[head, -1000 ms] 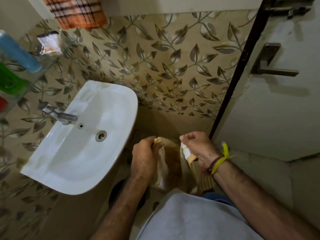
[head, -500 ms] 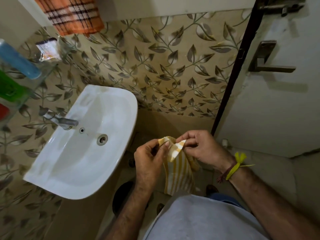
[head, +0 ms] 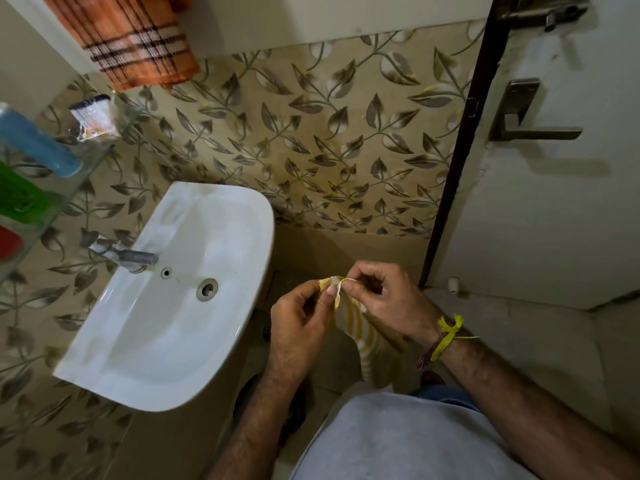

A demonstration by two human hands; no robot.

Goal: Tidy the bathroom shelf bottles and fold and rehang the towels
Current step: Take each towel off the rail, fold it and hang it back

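**Towel corners brought together: fold under way, rehanging outstanding**

Near centre, in front of the body and just right of the sink (head: 166, 299): yellow-and-white striped towel (head: 360, 327) held up by its top edge, remainder hanging down toward the floor. Left hand (head: 298, 327) pinching the top corner between thumb and forefinger. Right hand (head: 384, 303) pinching the same gathered edge from the right, fingers curled close. Fingertips of both hands now nearly touching.

Change noted against one second ago: then held apart, cloth slack and spread between them. Half a second ago: corners drawn close, striped face showing. Now: corners met and layers stacked into one narrow hanging strip. Judged as the first lengthwise fold being closed, edges being matched.

Far left, high on the wall: orange checked towel (head: 124, 39) hanging, untouched in all three views. Left edge: glass shelf (head: 52, 199) carrying a blue bottle (head: 34, 143), a green bottle (head: 17, 199), a red item partly out of view below, and a clear wrapped packet (head: 91, 119) at the far end. No shift seen among these.

Assessment: one towel part folded, not yet hung. Shelf state cannot be judged further from this angle. Risk: light pinch on thin corners, slippage possible while transferring to a rail; rail not in view.
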